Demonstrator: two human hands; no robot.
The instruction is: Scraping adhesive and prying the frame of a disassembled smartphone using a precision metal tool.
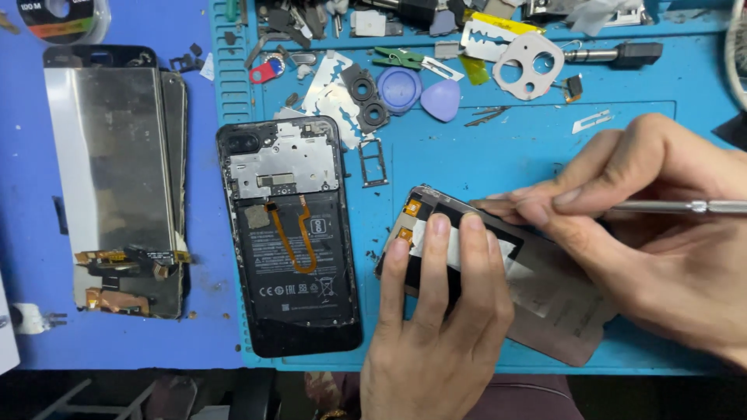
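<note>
My left hand [436, 311] presses flat on a detached phone screen panel [545, 299] that lies tilted on the blue mat [467, 155], its fingertips near the panel's top edge with orange flex connectors [410, 208]. My right hand [646, 233] holds a thin metal tool [677, 207], its tip at the panel's upper edge. To the left lies an opened black phone body [292, 241], back up, showing a battery and an orange flex cable.
Two stacked screen panels [117, 179] rest at far left. Along the mat's top lie razor blades [486, 35], purple plastic picks [441, 99], a SIM tray [373, 163], camera rings, a camera bezel [527, 65] and other small parts. The table edge runs along the bottom.
</note>
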